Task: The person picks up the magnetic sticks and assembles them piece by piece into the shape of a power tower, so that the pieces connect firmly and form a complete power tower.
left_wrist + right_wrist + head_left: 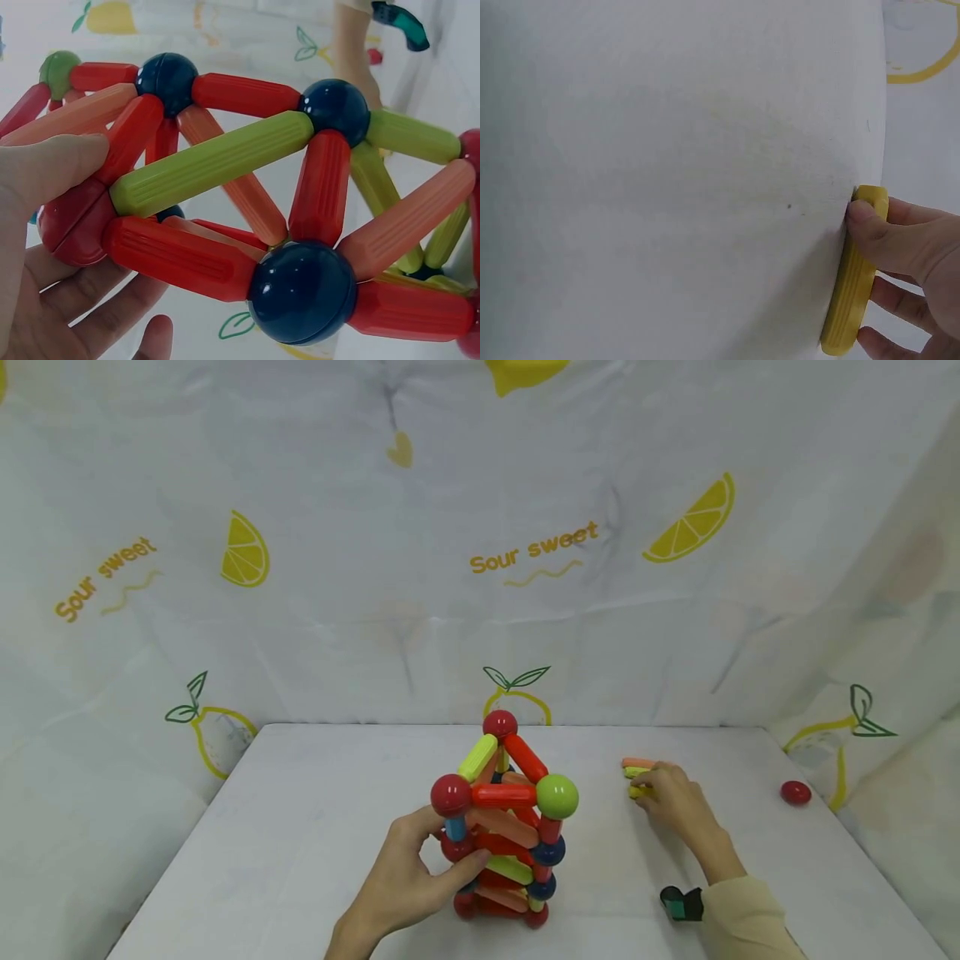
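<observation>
A tall tower (504, 795) of magnetic building rods and balls stands at the middle of the white table. Around its left side my left hand (412, 877) grips it, the thumb in front. In the left wrist view that thumb lies by a red ball (75, 221) joined to red and lime rods. My right hand (678, 806), farther right, pinches a yellow rod (851, 300) between thumb and fingers, close over the table. Just beyond that hand lie an orange rod (637, 762) and a lime rod (634, 772), partly hidden by the fingers.
One loose red ball (796, 792) lies near the table's right edge. Behind the white table (337, 793) hangs a pale cloth (337, 635) printed with lemons. A black and green device (682, 904) sits at my right sleeve.
</observation>
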`<state>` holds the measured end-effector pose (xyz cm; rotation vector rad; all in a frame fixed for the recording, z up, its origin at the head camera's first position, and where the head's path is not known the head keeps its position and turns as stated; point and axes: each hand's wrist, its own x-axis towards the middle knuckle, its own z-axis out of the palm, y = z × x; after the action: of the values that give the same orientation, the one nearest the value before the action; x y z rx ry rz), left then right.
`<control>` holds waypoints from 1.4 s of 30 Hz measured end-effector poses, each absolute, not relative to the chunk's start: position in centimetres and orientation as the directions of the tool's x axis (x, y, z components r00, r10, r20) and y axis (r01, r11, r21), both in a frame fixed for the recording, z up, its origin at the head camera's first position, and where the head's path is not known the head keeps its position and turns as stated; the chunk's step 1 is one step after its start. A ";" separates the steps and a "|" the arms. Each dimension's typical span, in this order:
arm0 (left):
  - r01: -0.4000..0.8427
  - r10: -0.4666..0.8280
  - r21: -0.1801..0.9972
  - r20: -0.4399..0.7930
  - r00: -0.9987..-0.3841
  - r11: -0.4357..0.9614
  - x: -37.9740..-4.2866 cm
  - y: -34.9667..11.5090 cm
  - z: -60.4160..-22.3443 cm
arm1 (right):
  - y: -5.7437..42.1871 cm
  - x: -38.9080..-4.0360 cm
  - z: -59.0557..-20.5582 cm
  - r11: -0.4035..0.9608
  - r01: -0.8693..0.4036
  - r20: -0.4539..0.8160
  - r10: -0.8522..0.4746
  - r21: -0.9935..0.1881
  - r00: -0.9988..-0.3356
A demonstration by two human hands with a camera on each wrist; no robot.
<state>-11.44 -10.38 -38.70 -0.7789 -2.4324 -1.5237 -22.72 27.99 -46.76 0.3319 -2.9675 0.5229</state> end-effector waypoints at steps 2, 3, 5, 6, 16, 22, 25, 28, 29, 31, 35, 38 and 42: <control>0.509 0.342 0.790 0.400 -0.851 0.343 -11.4 -10.4 -38.7 | 27.8 -22.6 -46.4 0.913 -0.234 0.136 -0.199 -0.334 -0.971; 0.508 0.342 0.790 0.399 -0.851 0.343 -11.4 -10.3 -38.8 | 27.6 -22.5 -45.9 0.904 -0.237 0.138 -0.200 -0.357 -0.970; 0.507 0.341 0.790 0.398 -0.852 0.344 -11.4 -10.3 -38.8 | 26.7 -22.1 -44.2 0.865 -0.270 0.193 -0.205 -0.423 -0.959; 0.506 0.339 0.791 0.397 -0.853 0.345 -11.4 -10.3 -38.8 | 25.9 -21.8 -43.0 0.836 -0.300 0.244 -0.205 -0.460 -0.948; 0.528 0.341 0.785 0.423 -0.840 0.326 -11.4 -10.1 -38.8 | 16.4 -17.1 -28.0 0.380 -0.686 0.694 -0.142 -0.620 -0.706; 0.540 0.343 0.777 0.435 -0.833 0.325 -11.4 -10.1 -38.9 | 12.9 -16.3 -25.4 0.252 -0.758 0.729 -0.217 -0.601 -0.650; 0.536 0.339 0.777 0.432 -0.836 0.331 -11.4 -10.1 -38.9 | 12.0 -16.5 -25.4 0.230 -0.775 0.726 -0.269 -0.589 -0.632; 0.533 0.338 0.777 0.429 -0.838 0.334 -11.4 -10.1 -38.9 | 11.6 -16.7 -25.6 0.227 -0.774 0.716 -0.293 -0.591 -0.633; 0.535 0.337 0.776 0.431 -0.837 0.334 -11.5 -10.1 -38.9 | 11.6 -16.7 -25.7 0.229 -0.771 0.712 -0.297 -0.594 -0.636; 0.538 0.338 0.775 0.435 -0.835 0.331 -11.5 -10.1 -38.9 | 11.5 -16.7 -25.8 0.234 -0.766 0.705 -0.300 -0.599 -0.643; 0.544 0.339 0.773 0.442 -0.830 0.326 -11.5 -10.2 -38.9 | 11.8 -16.7 -26.0 0.242 -0.762 0.698 -0.307 -0.601 -0.647; 0.544 0.342 0.774 0.440 -0.830 0.324 -11.5 -10.2 -38.9 | 12.8 -17.0 -26.4 0.251 -0.756 0.704 -0.275 -0.605 -0.655; 0.544 0.344 0.775 0.440 -0.829 0.321 -11.5 -10.2 -38.9 | 15.5 -18.8 -28.1 0.357 -0.707 0.700 -0.172 -0.611 -0.693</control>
<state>-11.50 -10.20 -38.91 -0.8147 -2.3883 -1.5203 -18.79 15.49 -28.14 0.7609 -2.0937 1.3242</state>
